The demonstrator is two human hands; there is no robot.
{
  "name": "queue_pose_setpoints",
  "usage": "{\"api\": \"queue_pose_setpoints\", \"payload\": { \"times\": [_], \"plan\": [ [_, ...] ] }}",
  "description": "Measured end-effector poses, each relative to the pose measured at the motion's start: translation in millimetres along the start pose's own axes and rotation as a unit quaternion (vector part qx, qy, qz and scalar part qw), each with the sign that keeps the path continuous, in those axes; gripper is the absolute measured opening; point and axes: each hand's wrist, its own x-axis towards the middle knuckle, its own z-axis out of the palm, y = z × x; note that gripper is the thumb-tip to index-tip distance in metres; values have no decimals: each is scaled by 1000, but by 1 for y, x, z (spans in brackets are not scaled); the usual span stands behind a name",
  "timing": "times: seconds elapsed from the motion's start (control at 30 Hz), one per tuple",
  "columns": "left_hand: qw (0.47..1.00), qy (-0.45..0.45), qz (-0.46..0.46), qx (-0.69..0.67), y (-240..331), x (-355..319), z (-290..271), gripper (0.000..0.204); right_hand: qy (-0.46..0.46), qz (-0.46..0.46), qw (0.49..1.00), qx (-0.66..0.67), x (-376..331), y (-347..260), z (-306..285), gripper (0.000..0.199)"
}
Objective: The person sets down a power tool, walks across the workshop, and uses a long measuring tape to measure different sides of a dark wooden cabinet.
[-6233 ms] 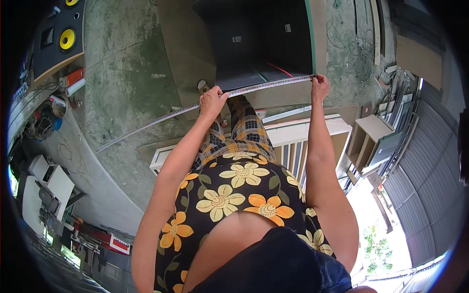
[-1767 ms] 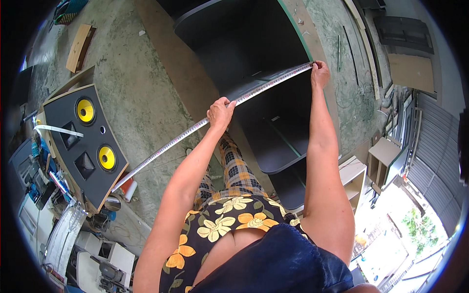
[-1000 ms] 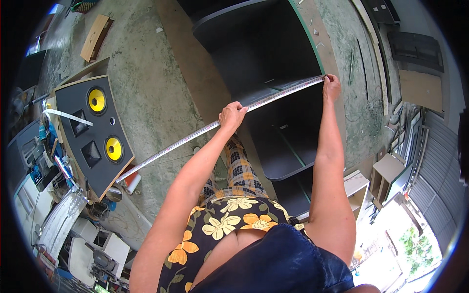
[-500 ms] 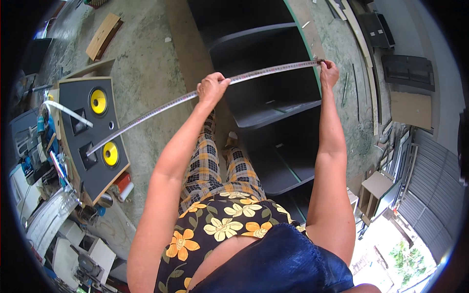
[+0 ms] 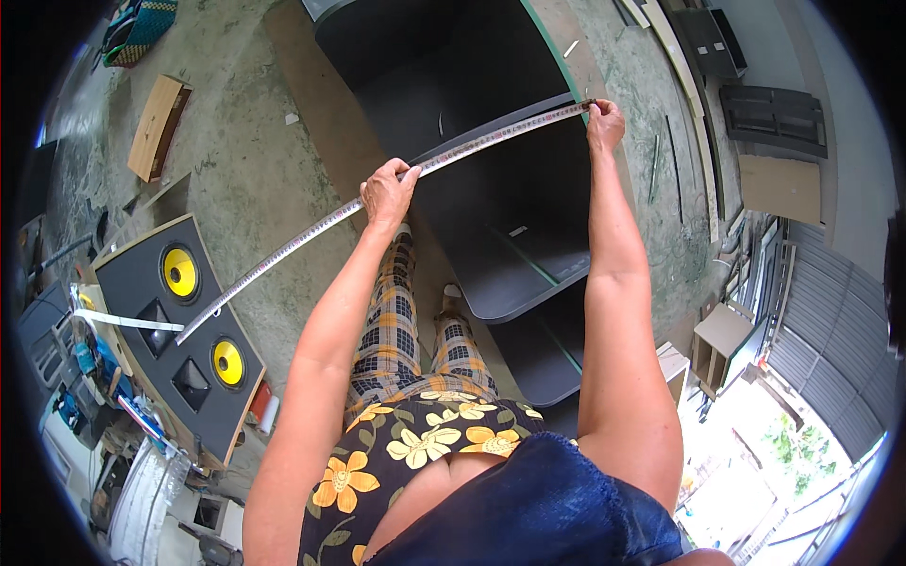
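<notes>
A long measuring tape stretches across the open black cabinet, along one of its shelf dividers. My left hand is closed on the tape near the cabinet's left side. At the right, my right hand pinches the tape's end by the green-edged side. Beyond my left hand, the tape slopes down to the left over a black speaker cabinet. There, a white strip meets its lower end, perhaps the same tape bent back. No tape case can be made out.
The speaker cabinet has yellow cones and stands at my left beside cluttered tools. A wooden block and a woven basket lie farther off. Long strips and a cardboard sheet are on the right. My feet stand beside the cabinet.
The view has shifted, so the cabinet and speaker sit differently in it. Both hands still hold the tape, which now lies closer along the divider edge. The tape's left part hangs straighter.
</notes>
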Motion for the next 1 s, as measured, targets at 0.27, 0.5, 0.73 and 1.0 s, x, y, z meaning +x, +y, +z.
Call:
{"api": "queue_pose_setpoints", "payload": {
  "times": [0.27,0.5,0.73,1.0],
  "plan": [
    [999,-40,-19,3,0,29,-1,27,-13,42,999,-16,10,-3,22,14],
    [997,-59,-43,4,-1,30,-1,27,-41,42,996,-68,10,-4,26,18],
    [995,-82,-59,2,-3,33,0,27,-34,31,996,-73,13,-1,30,17],
    [992,-103,-65,7,2,36,-6,25,-32,38,996,-75,13,-3,32,17]
  ]
}}
